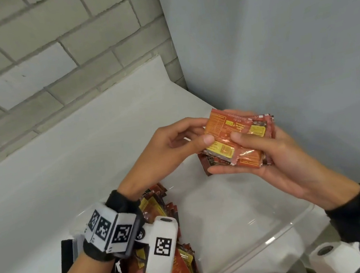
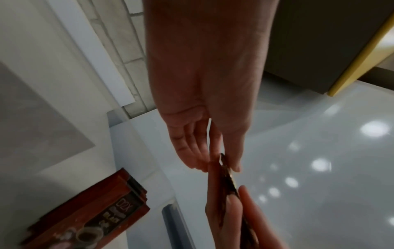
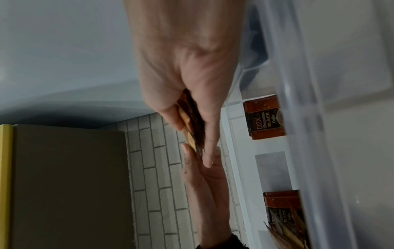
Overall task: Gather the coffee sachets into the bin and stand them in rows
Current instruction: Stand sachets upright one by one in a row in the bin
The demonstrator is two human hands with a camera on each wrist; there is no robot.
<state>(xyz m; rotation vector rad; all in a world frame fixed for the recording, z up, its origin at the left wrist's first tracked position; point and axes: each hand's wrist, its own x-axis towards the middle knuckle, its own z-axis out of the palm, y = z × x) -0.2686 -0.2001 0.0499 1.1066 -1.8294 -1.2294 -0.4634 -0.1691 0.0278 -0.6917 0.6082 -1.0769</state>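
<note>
A stack of orange-red coffee sachets point(image 1: 233, 142) is held above the far right part of a clear plastic bin point(image 1: 280, 231). My right hand point(image 1: 241, 151) grips the stack, thumb on top and fingers underneath. My left hand point(image 1: 199, 133) pinches its left edge, thumb on the top sachet. The left wrist view shows the stack edge-on point(image 2: 229, 178) between both hands. More sachets point(image 1: 170, 272) lie heaped at the bin's left end, partly hidden by my left wrist. The right wrist view shows sachets point(image 3: 264, 118) through the bin wall point(image 3: 309, 118).
The bin sits on a white surface point(image 1: 85, 163) in a corner, with a brick wall point(image 1: 48, 62) behind and a plain grey wall point(image 1: 276, 41) to the right. A black object point(image 1: 66, 256) stands left of the bin. A brown cabinet with a yellow edge point(image 3: 64, 185) shows in the wrist views.
</note>
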